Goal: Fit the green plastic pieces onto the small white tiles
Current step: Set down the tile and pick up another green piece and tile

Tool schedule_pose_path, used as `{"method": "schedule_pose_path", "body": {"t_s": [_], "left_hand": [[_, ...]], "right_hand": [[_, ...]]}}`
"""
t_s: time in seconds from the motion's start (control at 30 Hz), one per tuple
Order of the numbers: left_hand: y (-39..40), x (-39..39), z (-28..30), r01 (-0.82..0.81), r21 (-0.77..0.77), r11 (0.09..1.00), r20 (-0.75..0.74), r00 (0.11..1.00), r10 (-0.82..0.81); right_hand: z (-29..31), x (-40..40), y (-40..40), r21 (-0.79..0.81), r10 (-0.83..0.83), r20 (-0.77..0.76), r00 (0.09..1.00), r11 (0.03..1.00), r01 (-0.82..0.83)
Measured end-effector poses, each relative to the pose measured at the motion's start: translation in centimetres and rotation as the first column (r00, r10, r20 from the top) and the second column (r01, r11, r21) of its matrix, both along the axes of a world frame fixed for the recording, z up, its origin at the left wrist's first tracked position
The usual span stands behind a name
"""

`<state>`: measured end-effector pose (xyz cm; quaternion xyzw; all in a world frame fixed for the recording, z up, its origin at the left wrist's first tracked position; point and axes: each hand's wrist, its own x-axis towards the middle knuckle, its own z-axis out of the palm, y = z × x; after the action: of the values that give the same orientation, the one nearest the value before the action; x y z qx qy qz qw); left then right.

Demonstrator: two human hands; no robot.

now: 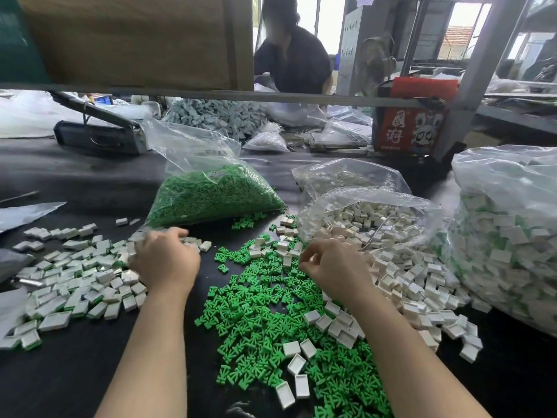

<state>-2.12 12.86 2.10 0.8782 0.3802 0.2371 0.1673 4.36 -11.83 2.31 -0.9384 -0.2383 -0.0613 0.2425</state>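
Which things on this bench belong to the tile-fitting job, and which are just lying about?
Job: loose green pieces; empty white tiles; fitted tiles; bag of green pieces; left hand; right hand.

Lying about: red box; fan; metal case.

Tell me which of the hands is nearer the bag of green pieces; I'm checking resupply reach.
Left. The left hand sits just below the near corner of the bag of green pieces; the right hand is farther off to its right.
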Motion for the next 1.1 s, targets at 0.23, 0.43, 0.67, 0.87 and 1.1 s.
{"method": "schedule_pose_path", "body": {"t_s": [0.23, 0.43, 0.67, 0.87, 1.1], "left_hand": [[-8.6, 2.6, 0.6, 0.673, -0.096, 0.734, 0.106, 0.74, -0.664], [-10.2, 3.7, -1.5, 0.653, 0.003, 0.758, -0.144, 0.75, -0.645], [-9.8, 3.4, -1.1, 0.629, -0.15, 0.763, 0.108, 0.777, -0.62], [-10.0, 3.9, -0.7, 0.707, -0.438, 0.556, 0.511, 0.704, -0.493], [-10.2, 3.6, 0.5, 0.788, -0.615, 0.001, 0.783, 0.611, -0.117]], "right_hand": [[-1.3, -0.5, 1.0, -0.272, -0.031, 0.202, 0.979, 0.958, 0.087], [-0.8, -0.9, 1.2, -0.318, -0.032, 0.201, 0.979, 0.943, 0.096], [-0.9, -0.6, 1.2, -0.215, -0.039, 0.168, 0.985, 0.974, 0.075], [-0.1, 0.1, 0.6, 0.231, -0.087, -0.022, 0.996, 0.969, 0.09], [1.6, -0.9, 0.5, 0.742, 0.066, -0.25, 0.966, 0.654, 0.147]]}}
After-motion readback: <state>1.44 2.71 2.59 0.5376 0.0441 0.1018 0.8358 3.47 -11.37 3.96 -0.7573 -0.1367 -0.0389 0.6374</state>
